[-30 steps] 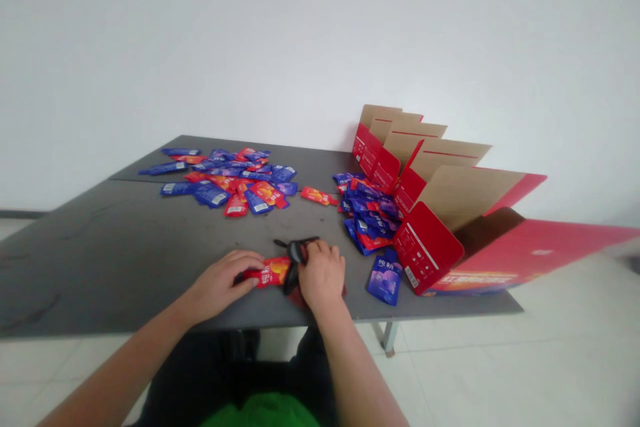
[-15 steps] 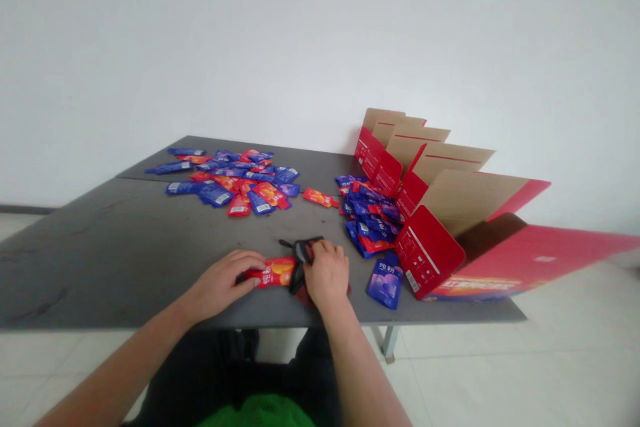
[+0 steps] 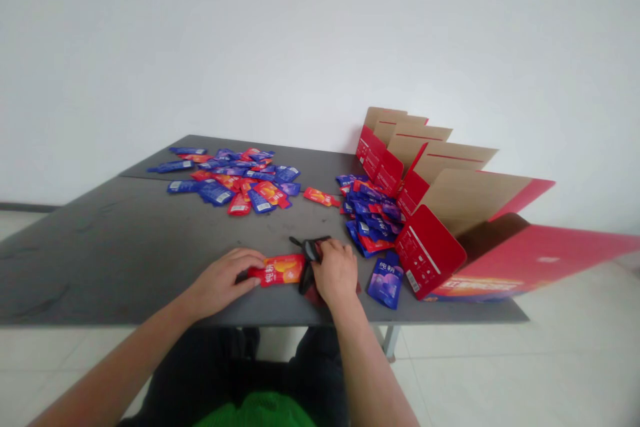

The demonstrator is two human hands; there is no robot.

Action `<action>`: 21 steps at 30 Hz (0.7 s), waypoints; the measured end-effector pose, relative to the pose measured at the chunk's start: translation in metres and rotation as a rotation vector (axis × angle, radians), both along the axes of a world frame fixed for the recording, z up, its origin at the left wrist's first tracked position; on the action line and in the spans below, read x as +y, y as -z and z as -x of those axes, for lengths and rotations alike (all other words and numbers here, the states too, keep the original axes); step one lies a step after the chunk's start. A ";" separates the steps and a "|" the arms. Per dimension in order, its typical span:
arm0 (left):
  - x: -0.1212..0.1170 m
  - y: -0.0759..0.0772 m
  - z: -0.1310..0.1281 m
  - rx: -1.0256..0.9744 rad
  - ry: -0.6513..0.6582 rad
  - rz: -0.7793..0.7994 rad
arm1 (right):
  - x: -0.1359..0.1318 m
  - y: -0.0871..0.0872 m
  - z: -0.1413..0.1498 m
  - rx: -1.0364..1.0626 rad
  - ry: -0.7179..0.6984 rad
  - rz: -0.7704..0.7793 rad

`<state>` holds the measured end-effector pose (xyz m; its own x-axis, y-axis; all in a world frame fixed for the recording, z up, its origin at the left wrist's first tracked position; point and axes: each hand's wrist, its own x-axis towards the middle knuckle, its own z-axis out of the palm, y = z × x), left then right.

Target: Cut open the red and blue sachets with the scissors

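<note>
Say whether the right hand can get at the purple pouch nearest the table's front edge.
Probably yes: grey tabletop shows between the right hand and the purple pouch, though the hand apparently grips a black tool it may need to release.

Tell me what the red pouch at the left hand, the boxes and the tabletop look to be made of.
Red pouch: probably thin plastic film, perhaps foil-lined; smooth, fruit-printed face, flat edges.
Boxes: cardboard, judging by stiff creased panels; printed red outside, mostly matte brown inside.
Tabletop: dull gray, scuffed and seamed; laminate or a rubber-like covering, cannot tell which.
</note>
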<state>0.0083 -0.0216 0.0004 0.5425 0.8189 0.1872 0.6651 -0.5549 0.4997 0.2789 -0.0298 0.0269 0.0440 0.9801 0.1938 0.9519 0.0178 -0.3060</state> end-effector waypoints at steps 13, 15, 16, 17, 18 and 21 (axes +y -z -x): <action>-0.002 -0.006 -0.002 0.000 -0.011 -0.001 | -0.011 0.002 0.015 0.009 -0.021 -0.048; -0.002 -0.005 -0.002 0.000 -0.007 -0.001 | -0.015 0.004 -0.004 -0.020 0.060 -0.035; -0.002 -0.005 -0.002 0.005 -0.008 0.004 | -0.018 0.004 -0.010 -0.027 0.076 -0.035; -0.001 -0.004 -0.002 0.010 -0.010 0.010 | -0.023 0.005 -0.013 -0.024 0.082 -0.041; -0.001 -0.004 -0.002 0.014 -0.012 0.015 | -0.028 0.005 -0.014 -0.011 0.089 -0.049; 0.001 -0.003 0.002 0.030 0.004 0.034 | -0.046 0.009 -0.013 0.044 0.125 -0.075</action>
